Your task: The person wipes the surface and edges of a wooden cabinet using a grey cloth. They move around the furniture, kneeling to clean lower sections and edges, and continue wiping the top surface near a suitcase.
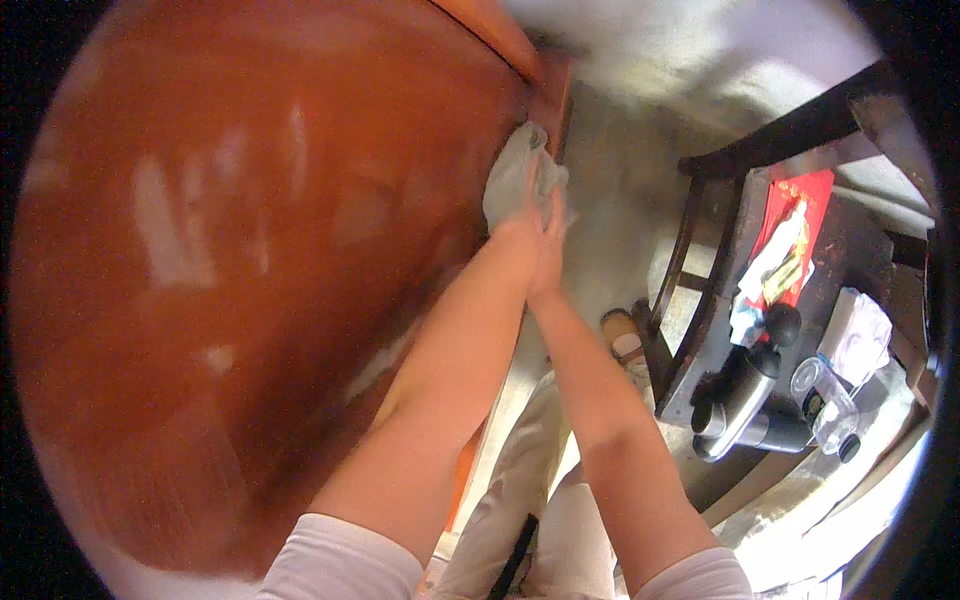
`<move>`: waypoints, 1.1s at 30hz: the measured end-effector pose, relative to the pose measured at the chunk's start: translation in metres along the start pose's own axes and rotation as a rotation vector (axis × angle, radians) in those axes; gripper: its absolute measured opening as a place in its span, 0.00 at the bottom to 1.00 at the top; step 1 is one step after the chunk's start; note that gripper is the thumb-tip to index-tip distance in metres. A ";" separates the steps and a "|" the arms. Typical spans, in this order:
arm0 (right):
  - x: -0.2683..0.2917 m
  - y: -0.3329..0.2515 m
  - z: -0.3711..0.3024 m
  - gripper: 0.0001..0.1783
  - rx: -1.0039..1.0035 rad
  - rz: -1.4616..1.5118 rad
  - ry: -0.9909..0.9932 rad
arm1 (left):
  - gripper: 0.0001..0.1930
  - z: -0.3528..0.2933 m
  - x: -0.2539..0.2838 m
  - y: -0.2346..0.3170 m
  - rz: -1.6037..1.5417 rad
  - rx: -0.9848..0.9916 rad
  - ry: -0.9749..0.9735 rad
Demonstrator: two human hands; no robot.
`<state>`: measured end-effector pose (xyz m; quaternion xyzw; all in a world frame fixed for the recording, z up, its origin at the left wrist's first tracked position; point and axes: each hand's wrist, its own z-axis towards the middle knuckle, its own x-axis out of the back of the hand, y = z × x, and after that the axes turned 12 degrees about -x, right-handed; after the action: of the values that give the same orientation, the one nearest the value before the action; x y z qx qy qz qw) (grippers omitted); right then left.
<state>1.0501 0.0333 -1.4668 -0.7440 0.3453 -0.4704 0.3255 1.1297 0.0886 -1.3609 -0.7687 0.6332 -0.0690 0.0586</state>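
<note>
A crumpled grey cloth is pressed to the right edge of a large, glossy reddish-brown wooden surface. Both my arms reach forward to it and the wrists come close together. My left hand grips the cloth, its fingers partly covered by the folds. Close beside it on the right, my right hand also holds the cloth, with fingers along its right side. Blur and the folds hide the exact finger positions.
To the right stands a dark wooden chair. On its seat lie a red packet, a steel flask, a clear plastic container and a white tissue pack. A shoe shows on the floor near the chair.
</note>
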 end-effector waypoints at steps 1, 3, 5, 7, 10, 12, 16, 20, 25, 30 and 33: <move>-0.005 0.004 -0.018 0.24 -0.012 -0.029 -0.019 | 0.35 -0.005 -0.002 0.015 -0.006 -0.030 -0.018; -0.007 0.010 -0.055 0.24 -0.044 -0.088 -0.044 | 0.35 -0.016 0.002 0.045 0.012 -0.103 -0.041; -0.005 0.006 -0.092 0.24 -0.138 -0.062 -0.151 | 0.34 -0.027 0.005 0.076 0.009 -0.196 -0.072; -0.013 0.009 -0.139 0.23 -0.118 -0.090 -0.265 | 0.34 -0.048 0.000 0.115 -0.029 -0.279 -0.139; -0.029 0.041 -0.177 0.20 -0.132 -0.181 -0.261 | 0.34 -0.019 -0.014 0.175 0.127 -0.250 -0.100; -0.018 0.030 -0.203 0.19 -0.170 -0.117 -0.354 | 0.34 0.016 -0.054 0.255 0.211 -0.120 -0.103; -0.010 0.031 -0.179 0.23 -0.117 -0.202 -0.347 | 0.34 -0.015 -0.025 0.183 0.191 -0.366 -0.126; 0.007 0.032 -0.159 0.22 -0.026 -0.184 -0.362 | 0.33 -0.041 -0.005 0.127 0.117 -0.395 -0.146; 0.011 0.000 -0.138 0.19 -0.100 -0.197 -0.266 | 0.33 0.005 -0.030 0.146 0.202 -0.262 -0.110; 0.003 0.002 -0.132 0.15 -0.037 -0.299 -0.159 | 0.33 -0.002 -0.021 0.139 0.123 -0.273 -0.131; -0.002 0.004 -0.150 0.14 0.009 -0.340 -0.110 | 0.32 -0.013 -0.020 0.158 0.159 -0.342 -0.135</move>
<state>0.9098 0.0089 -1.4195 -0.8148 0.1941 -0.4788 0.2630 0.9708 0.0784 -1.3772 -0.7181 0.6888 0.0962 -0.0253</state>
